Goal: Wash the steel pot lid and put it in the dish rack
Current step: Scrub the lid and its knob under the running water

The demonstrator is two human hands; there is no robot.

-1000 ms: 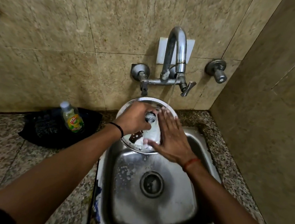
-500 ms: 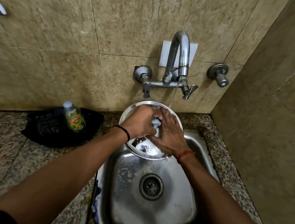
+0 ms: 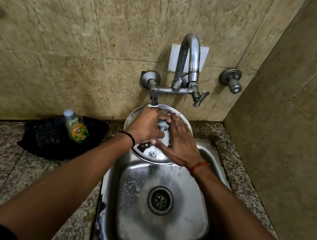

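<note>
The round, shiny steel pot lid [image 3: 151, 154] sits tilted over the sink's back edge, soapy and wet, its foam-covered centre knob showing, water streaming onto its upper right.

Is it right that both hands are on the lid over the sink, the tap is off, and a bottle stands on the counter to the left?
Not quite: the tap is running, with a thin stream falling onto the right hand, as the head view shows. The rest holds: both hands, the left hand too, are on the lid over the sink, and the bottle stands left.
</note>
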